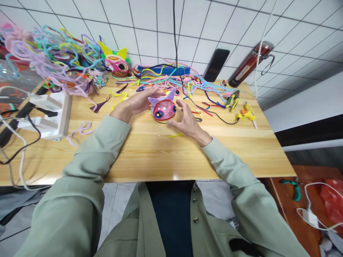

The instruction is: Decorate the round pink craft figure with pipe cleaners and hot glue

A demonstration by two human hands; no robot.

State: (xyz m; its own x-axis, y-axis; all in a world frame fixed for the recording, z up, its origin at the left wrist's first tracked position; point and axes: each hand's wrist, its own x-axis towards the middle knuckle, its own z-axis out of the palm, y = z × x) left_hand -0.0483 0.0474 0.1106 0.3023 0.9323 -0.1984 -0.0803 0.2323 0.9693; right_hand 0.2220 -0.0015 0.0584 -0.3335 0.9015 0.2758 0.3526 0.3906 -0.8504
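Note:
A pink see-through ball craft (164, 110) with purple pipe-cleaner ears, a red rim and two blue-ringed eyes stands on the wooden table between my hands. My left hand (138, 103) lies along its left side, fingers stretched toward the back behind an ear; whether they touch it I cannot tell. On the right, my right hand (189, 121) is cupped with thumb and fingers apart, the thumb tip close to the ball's lower edge. A yellow pipe-cleaner piece (176, 135) lies just in front of the ball.
Tangled pipe cleaners (53, 57) and a yellow-eared craft (118, 64) are at the back left, beside a power strip (60, 116). Further right are a phone (216, 64), a thermos (250, 65), pliers (233, 101) and a yellow glue gun (247, 114). A black cord (175, 35) hangs down behind the ball.

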